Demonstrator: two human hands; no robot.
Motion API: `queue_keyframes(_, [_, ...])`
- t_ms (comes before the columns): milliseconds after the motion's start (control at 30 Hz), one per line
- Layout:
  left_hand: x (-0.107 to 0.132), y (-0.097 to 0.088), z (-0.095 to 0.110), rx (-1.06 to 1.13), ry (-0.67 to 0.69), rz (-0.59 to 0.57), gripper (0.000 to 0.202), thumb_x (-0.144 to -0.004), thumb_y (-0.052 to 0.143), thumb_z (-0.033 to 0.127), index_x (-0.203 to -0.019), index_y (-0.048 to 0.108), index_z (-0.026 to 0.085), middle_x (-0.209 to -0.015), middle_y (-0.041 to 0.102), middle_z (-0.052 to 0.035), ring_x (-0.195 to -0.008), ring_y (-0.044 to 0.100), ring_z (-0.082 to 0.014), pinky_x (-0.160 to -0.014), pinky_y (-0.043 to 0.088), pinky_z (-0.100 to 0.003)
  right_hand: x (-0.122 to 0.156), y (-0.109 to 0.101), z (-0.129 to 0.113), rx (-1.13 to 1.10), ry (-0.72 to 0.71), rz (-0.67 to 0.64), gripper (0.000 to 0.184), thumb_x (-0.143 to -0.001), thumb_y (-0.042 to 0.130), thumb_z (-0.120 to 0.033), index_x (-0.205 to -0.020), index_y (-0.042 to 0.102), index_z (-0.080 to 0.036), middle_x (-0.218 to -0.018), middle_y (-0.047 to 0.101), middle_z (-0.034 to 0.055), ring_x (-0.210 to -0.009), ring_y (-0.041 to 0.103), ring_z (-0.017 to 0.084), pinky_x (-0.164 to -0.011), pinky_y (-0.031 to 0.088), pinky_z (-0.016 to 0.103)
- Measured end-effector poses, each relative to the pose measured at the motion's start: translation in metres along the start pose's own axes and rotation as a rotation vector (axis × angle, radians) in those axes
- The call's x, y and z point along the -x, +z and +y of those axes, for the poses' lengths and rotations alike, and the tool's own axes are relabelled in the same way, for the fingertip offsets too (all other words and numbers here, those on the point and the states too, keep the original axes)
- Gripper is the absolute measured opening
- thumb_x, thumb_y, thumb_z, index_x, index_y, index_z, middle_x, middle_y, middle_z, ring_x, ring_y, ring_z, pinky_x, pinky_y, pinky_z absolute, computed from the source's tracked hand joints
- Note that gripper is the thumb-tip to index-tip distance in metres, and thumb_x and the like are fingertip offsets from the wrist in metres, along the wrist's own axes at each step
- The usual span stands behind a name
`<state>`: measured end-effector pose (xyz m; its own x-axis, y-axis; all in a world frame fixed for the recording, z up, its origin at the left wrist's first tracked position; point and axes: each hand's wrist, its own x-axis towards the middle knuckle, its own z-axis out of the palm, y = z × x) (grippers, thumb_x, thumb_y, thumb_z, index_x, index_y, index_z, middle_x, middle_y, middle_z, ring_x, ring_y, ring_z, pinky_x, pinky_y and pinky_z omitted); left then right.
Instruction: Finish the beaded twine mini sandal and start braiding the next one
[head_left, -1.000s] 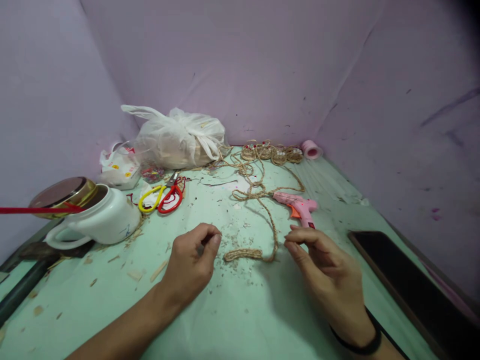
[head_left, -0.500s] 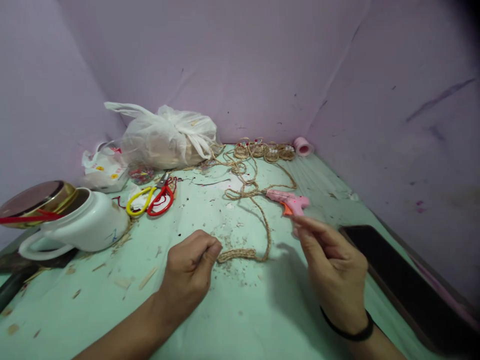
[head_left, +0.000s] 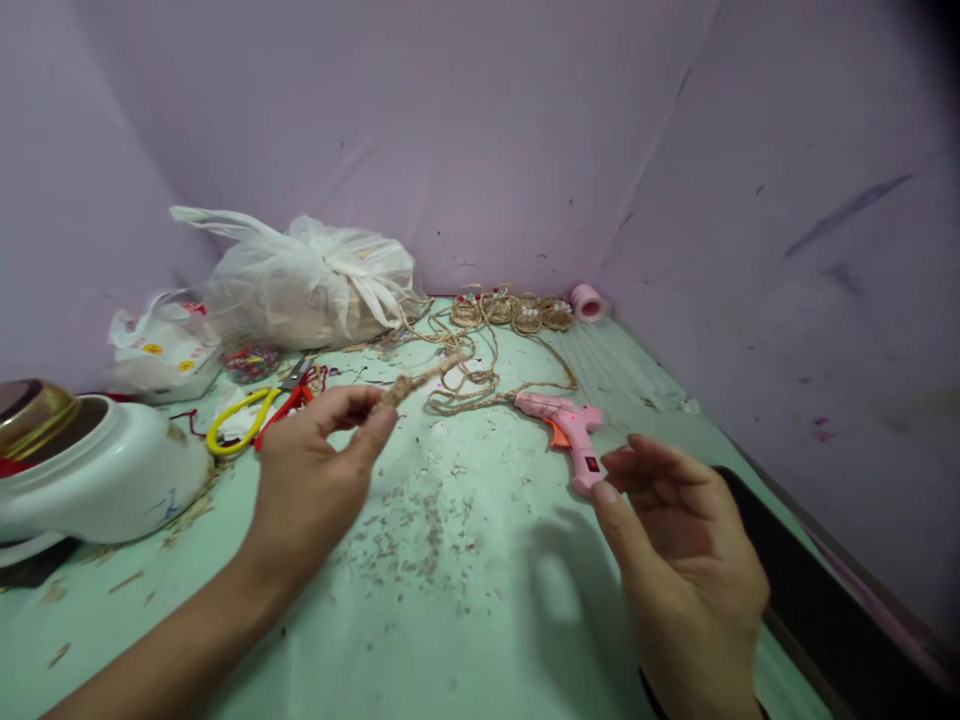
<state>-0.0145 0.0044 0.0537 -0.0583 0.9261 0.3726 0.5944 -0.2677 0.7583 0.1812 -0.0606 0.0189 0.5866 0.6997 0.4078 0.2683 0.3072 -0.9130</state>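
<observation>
My left hand [head_left: 311,470] pinches the folded end of a jute twine [head_left: 420,380] between thumb and fingers and holds it lifted above the green table [head_left: 450,620]. The twine runs back to a loose tangle [head_left: 480,385] at mid-table. My right hand [head_left: 675,540] hovers at the right with its fingers loosely curled and apart, holding nothing. Just beyond its fingertips lies a pink glue gun [head_left: 566,430].
A white pot [head_left: 90,480] sits at the left edge. Yellow and red scissors [head_left: 251,415] lie behind my left hand. A white plastic bag [head_left: 300,280], small twine coils [head_left: 510,312] and a pink roll [head_left: 587,302] stand at the back. A dark slab [head_left: 817,600] lies at the right.
My left hand has picked the folded twine end off the table and lifted it up and left. My right hand has drawn back slightly and its fingers have loosened.
</observation>
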Motion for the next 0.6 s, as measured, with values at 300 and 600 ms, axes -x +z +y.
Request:
queue_keyframes(300, [-0.006,0.006,-0.020,0.233,-0.265,0.035,0.021,-0.076,0.055,0.038,-0.077,0.067,0.020,-0.070,0.064,-0.0004,-0.068,0.057,-0.0145,-0.062,0.044,-0.025,-0.004,-0.006,0.001,0.177,0.025,-0.106,0.017,-0.074,0.061,-0.024,-0.090,0.060,-0.025,-0.080,0.063,0.0012,-0.072,0.060,0.016,-0.067,0.050,0.028])
queue_keyframes(600, [0.001,0.005,-0.019,-0.050,0.005,-0.183,0.013,-0.073,0.056,0.026,-0.079,0.065,0.020,-0.075,0.065,-0.0020,-0.070,0.059,-0.0165,-0.063,0.045,-0.026,-0.004,-0.010,0.006,0.370,-0.095,-0.285,0.008,-0.075,0.060,-0.025,-0.083,0.062,-0.026,-0.075,0.064,-0.0003,-0.067,0.059,0.016,-0.062,0.050,0.026])
